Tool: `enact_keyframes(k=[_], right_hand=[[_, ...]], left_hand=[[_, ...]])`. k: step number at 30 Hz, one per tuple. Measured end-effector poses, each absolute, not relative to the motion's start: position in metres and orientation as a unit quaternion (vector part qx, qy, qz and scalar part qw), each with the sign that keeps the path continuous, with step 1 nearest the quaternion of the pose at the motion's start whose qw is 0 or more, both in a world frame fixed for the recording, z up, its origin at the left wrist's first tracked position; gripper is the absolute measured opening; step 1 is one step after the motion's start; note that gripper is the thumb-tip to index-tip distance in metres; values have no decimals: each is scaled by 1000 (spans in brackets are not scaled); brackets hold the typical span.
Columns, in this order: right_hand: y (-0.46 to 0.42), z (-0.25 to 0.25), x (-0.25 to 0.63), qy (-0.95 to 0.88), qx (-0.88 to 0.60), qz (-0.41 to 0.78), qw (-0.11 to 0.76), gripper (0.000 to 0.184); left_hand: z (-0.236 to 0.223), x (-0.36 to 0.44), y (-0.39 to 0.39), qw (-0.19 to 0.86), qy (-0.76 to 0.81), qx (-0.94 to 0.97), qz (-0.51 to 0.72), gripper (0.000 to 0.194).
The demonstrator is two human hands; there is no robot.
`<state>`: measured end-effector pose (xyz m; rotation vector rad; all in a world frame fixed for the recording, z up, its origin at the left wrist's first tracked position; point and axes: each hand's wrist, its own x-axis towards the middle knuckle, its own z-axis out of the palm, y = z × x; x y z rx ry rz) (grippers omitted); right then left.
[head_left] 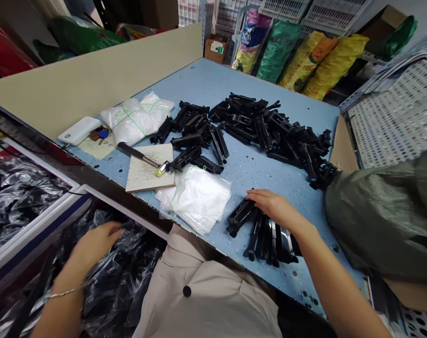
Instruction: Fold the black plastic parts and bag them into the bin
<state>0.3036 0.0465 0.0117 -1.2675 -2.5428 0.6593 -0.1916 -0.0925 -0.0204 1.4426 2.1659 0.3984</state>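
My right hand [272,205] is at the front of the blue table, its fingers over the upper end of a black plastic part [240,218] with a long, slotted body; the thumb is hidden. Right beside that part lies a row of similar black parts [270,241], side by side. My left hand [97,244], somewhat blurred, hovers above a bin of clear-bagged black pieces [115,277]. Its fingers look stretched out and nothing shows in them. A stack of clear plastic bags [199,197] lies on the table to the left of the right hand.
Loose black parts [263,124] are heaped across the middle of the table [185,80]. A hammer [139,155] rests on a white board [143,180]. Behind it are bundled bags [129,119] and a white power bank [80,130]. A dark green sack [382,216] bulges at the right edge.
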Motion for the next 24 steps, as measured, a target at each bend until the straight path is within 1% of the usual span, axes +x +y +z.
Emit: enact_keyframes(k=[2, 4, 6, 8, 10, 14, 16, 19, 21, 22, 24], right_hand=[[47, 21, 304, -841, -450, 265, 142, 37], [45, 27, 301, -803, -478, 305, 182, 35], [40, 28, 295, -747, -517, 344, 237, 33], [33, 24, 286, -676, -547, 396, 295, 31], [25, 20, 275, -596, -551, 478, 337, 31], [13, 16, 252, -431, -498, 655, 370, 31], [11, 17, 238, -367, -465, 712, 377, 29], [13, 18, 215, -304, -425, 763, 381, 29], [17, 18, 203, -285, -412, 777, 381, 29], [19, 17, 199, -279, -408, 779, 386, 29], [23, 15, 194, -270, -405, 774, 406, 27]], left_hand=[[-11, -123, -53, 273, 740, 574, 221, 18], [-7, -52, -20, 274, 677, 622, 281, 17], [-7, 4, 2, 232, 657, 658, 286, 21], [-10, 34, 14, 243, 652, 656, 292, 18], [-15, 39, 21, 313, 639, 625, 320, 11], [-18, 10, 28, 431, 604, 562, 366, 12], [-17, -2, 29, 496, 590, 497, 398, 19], [-14, -8, 28, 591, 547, 402, 436, 27], [-13, -3, 26, 583, 549, 407, 439, 24], [-13, 1, 25, 553, 567, 426, 438, 22], [-14, 14, 23, 446, 617, 498, 416, 17]])
